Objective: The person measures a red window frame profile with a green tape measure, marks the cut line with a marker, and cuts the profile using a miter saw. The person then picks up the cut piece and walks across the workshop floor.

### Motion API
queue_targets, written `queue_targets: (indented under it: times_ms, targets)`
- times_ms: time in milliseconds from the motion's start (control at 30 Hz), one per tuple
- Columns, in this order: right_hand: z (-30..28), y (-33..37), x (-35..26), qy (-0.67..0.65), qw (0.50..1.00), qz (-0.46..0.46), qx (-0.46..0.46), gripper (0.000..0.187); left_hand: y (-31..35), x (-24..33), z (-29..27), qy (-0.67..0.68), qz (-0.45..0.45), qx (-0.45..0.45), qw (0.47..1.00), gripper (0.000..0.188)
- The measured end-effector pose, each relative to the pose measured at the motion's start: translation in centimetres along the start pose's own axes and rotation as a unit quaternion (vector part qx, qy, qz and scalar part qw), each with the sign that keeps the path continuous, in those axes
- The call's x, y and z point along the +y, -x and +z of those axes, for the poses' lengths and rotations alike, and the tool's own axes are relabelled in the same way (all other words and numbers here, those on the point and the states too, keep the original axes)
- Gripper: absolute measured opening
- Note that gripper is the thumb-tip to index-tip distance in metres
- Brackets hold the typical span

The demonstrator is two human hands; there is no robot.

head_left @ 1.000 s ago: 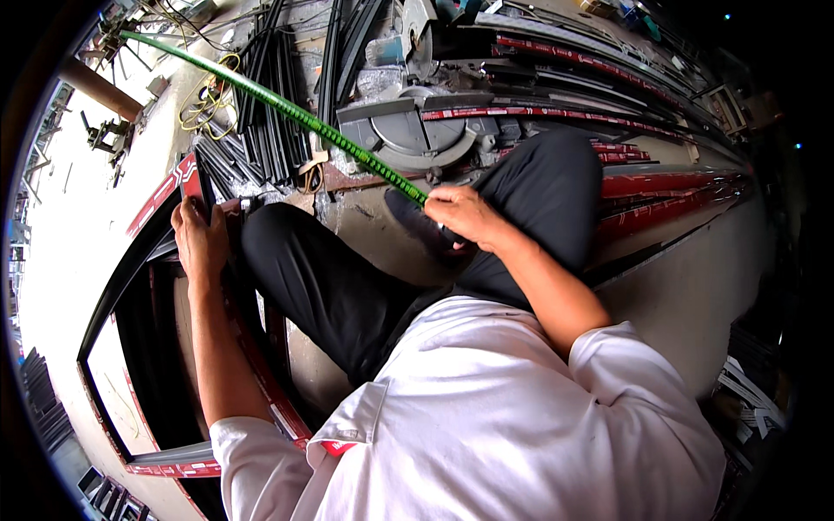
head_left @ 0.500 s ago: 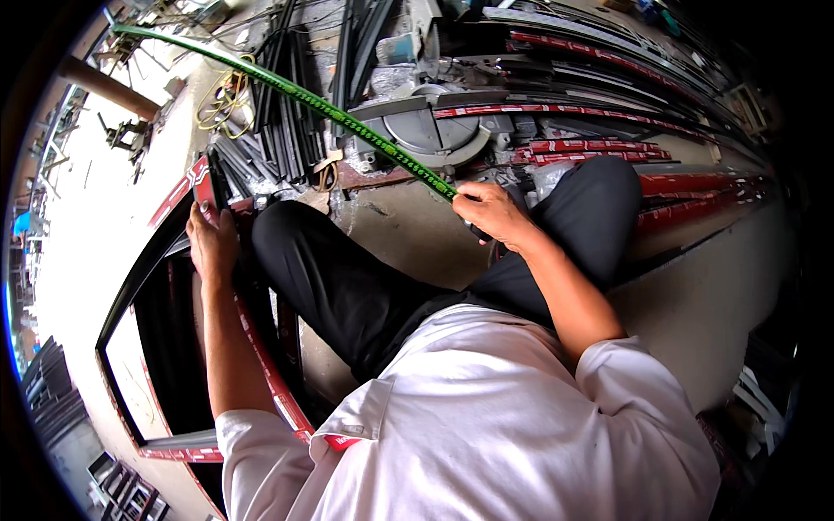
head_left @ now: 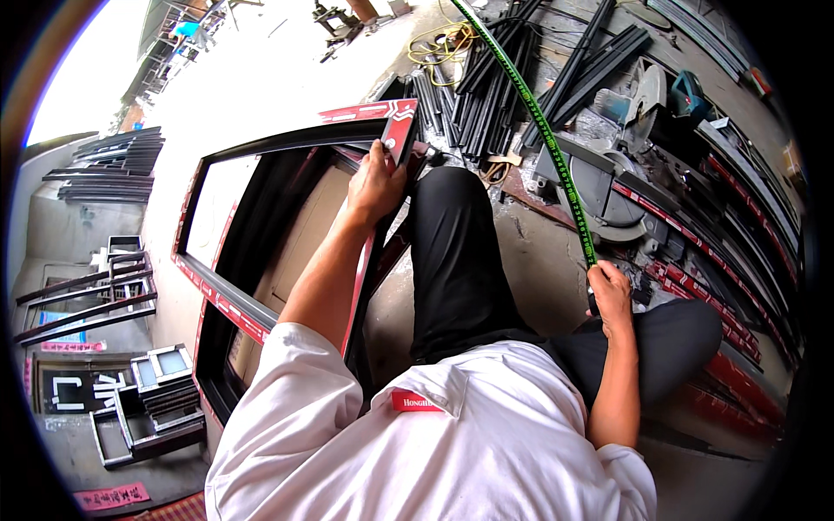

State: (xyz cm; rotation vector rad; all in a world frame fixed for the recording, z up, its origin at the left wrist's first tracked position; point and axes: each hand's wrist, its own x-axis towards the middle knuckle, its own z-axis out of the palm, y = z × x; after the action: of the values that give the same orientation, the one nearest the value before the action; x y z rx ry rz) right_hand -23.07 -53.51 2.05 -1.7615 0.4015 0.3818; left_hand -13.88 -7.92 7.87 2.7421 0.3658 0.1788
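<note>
My left hand (head_left: 375, 187) grips the upper corner of a dark metal window frame (head_left: 228, 306), which stands tilted on my left. Red protective film with white marks covers parts of its bars. In my right hand (head_left: 612, 295), held above my bent right knee, is a tape measure (head_left: 560, 161). Its green blade with dark markings runs up and away past the top edge, bowing slightly. Most of the tape's case is hidden behind my fingers. The blade's far end lies out of view.
A mitre saw (head_left: 599, 187) sits on the floor ahead to the right. Dark metal profiles (head_left: 495, 95) lie beyond my knees, with a coiled yellow cable (head_left: 439, 43) beside them. Red-filmed bars (head_left: 704, 252) fill the right. Small frames (head_left: 156, 408) are at the far left.
The view has swung left, so the floor things sit farther right and more frames show at left. Both hands keep their holds on the window frame and the tape measure.
</note>
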Motion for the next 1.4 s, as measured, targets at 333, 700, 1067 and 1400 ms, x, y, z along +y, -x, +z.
queue_targets:
  times_ms: [333, 700, 1067, 1400]
  targets:
    - [-2.3, -2.1, 1.8, 0.046, 0.989, -0.138, 0.021, 0.023, 10.0, -0.1, -3.2, 0.003, -0.039, -0.052, 0.998, 0.092]
    - [-2.9, -1.9, -1.7, 0.177, 0.98, -0.08, 0.044, 0.032, 14.0, 0.1, -3.7, 0.196, 0.038, 0.032, 0.979, 0.07]
    - [-8.9, -4.6, -5.5, 0.243, 0.966, -0.078, -0.032, 0.029, -2.2, 25.3, 2.6, 0.115, 0.456, -0.061, 0.881, 0.039]
    - [-16.3, -8.4, -6.9, 0.341, 0.937, -0.012, -0.072, 0.04, -10.1, 26.7, 14.8, 0.0, 0.464, -0.446, 0.766, 0.041]
